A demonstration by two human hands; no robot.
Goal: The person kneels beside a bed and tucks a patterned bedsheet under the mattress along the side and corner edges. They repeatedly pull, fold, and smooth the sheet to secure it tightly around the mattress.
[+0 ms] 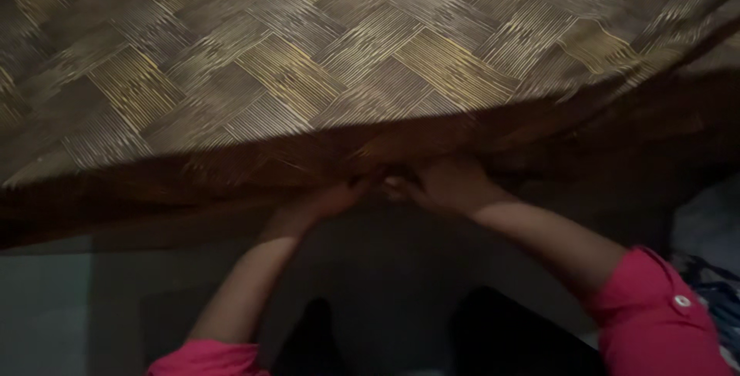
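Observation:
A brown and gold bed cover [324, 60] with a woven square pattern fills the upper part of the view. Its near edge hangs over the side of the bed. My left hand [331, 198] and my right hand [443, 183] meet at that edge, close together, fingers curled on the fabric's hem. Both forearms reach forward from pink sleeves [655, 322]. The fingertips are dim and partly hidden under the fold.
A dark bed side [154, 191] runs below the cover's edge. A pale floor [46, 306] lies at the lower left. A light bundle of cloth [709, 229] sits at the right edge. My dark-clothed legs [493, 337] are below.

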